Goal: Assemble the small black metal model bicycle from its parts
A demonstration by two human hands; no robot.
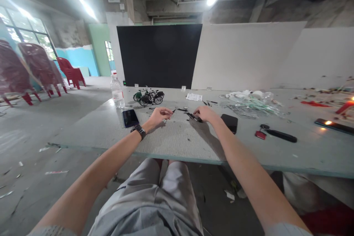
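My left hand [161, 114], with a dark watch at its wrist, is closed in a pinch over the table. A small dark piece [173, 111] shows at its fingertips, too small to name. To its right, my right hand [204, 113] is closed on a small black part [195, 117] held low over the tabletop; its exact kind is unclear. Between the hands lies another thin black piece [181, 110]. Beyond my left hand stand miniature bicycles [151, 97], mostly black, one with green on it.
A water bottle [117, 92] and a phone [130, 118] are on the left. A printed sheet [194, 97] lies behind the hands. To the right are a black phone-like slab [229, 122], plastic bags [254, 101] and a dark-handled item [282, 135]. The table's front edge [177, 158] is near my lap.
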